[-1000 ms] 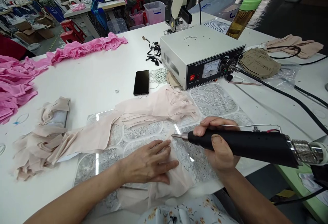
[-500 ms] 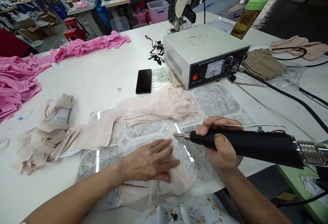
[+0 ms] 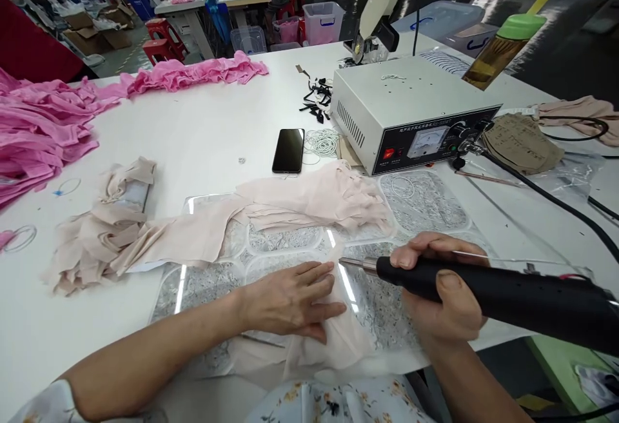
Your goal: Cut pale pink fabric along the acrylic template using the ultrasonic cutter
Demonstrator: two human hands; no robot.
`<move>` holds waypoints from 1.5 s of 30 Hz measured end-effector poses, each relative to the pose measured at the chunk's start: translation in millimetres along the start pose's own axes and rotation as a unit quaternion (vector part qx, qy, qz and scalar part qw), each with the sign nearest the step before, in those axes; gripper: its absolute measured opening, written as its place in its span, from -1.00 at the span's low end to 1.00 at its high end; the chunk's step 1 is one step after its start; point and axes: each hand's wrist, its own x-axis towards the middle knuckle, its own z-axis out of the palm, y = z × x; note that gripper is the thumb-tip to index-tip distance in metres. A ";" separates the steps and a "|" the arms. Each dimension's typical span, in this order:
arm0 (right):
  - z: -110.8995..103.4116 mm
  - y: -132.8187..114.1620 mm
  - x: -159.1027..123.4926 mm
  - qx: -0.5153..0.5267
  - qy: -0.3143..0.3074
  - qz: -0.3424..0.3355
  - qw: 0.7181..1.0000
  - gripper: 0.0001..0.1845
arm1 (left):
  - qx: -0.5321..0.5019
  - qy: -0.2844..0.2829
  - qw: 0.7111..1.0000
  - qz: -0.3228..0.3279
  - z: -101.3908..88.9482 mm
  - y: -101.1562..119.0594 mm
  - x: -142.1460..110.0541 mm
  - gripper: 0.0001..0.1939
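Observation:
My left hand (image 3: 294, 300) lies flat, fingers stretched out, on a thin pale pink fabric piece (image 3: 351, 339) near the table's front edge. In my right hand (image 3: 449, 304) is the black handle of a handheld ultrasonic welder (image 3: 522, 297). Its narrow metal tip points left, close to the fabric's upper edge; whether it touches cannot be made out. Under the fabric is a grey speckled mat (image 3: 387, 307) with a glossy clear cover. A thin dark rod (image 3: 264, 341) sticks out beside my left wrist. Beyond my hands lies a stack of pale pink pieces (image 3: 309, 200).
A welding power box (image 3: 411, 97) with a cable (image 3: 546, 187) stands at the back right. Near it are a phone (image 3: 289, 151), coiled cord (image 3: 323, 143) and a drink bottle (image 3: 503, 52). Bunched beige fabric (image 3: 104, 236) and bright pink garments (image 3: 48, 126) lie at left.
The view has shifted left, so the scene sits further right. The welder's rear end has tilted lower in view, its tip still by the fabric edge. My left hand stays on the fabric.

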 end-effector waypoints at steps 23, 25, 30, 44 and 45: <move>-5.6 -30.9 -13.8 0.012 -0.089 0.064 0.994 -0.86 | 0.006 -0.016 1.000 -0.010 -1.0 2.1 1.3 -0.53; -6.0 -31.1 -14.2 0.011 -0.085 0.066 0.994 -0.86 | 0.007 -0.018 1.000 -0.010 -1.2 1.8 1.3 -0.53; -5.1 -31.8 -14.6 0.003 -0.084 0.058 0.995 -0.86 | 0.003 -0.016 1.000 -0.006 -0.9 1.0 1.4 -0.51; -5.3 -24.6 -12.3 0.025 -0.093 0.045 0.994 -0.88 | 0.009 -0.007 1.000 -0.014 3.9 1.9 -0.8 -0.51; -4.9 -23.3 -12.3 0.027 -0.095 0.044 0.994 -0.87 | 0.010 -0.006 1.000 -0.013 3.4 2.0 -0.9 -0.53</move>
